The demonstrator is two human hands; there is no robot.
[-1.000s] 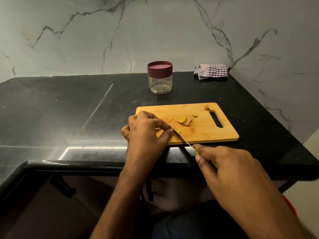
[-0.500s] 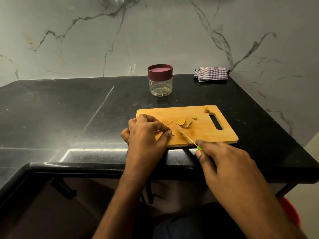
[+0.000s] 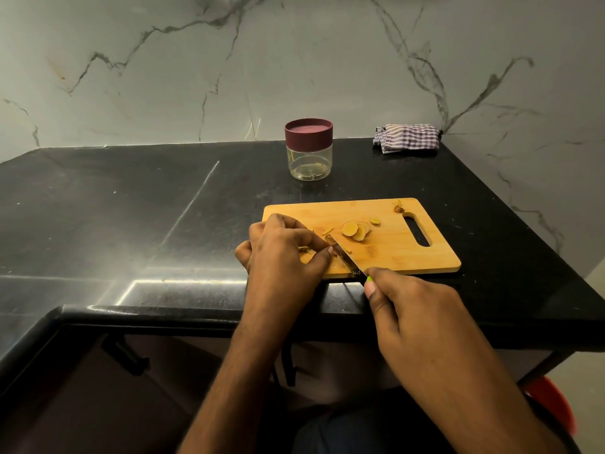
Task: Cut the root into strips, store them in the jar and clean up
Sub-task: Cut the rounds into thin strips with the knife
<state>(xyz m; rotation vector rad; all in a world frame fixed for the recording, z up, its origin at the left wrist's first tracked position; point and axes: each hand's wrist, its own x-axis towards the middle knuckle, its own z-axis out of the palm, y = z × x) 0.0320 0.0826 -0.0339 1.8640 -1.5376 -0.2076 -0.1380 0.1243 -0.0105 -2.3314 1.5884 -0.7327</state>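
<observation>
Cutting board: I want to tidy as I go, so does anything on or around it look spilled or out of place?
Only a stray root scrap lying apart by the cutting board handle slot. The jar, lid on, and the cloth look orderly.

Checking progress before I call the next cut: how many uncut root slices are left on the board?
3, roughly: overlapping root slices at the cutting board's middle, plus a small one just right. More may be hidden under the left hand.
</observation>
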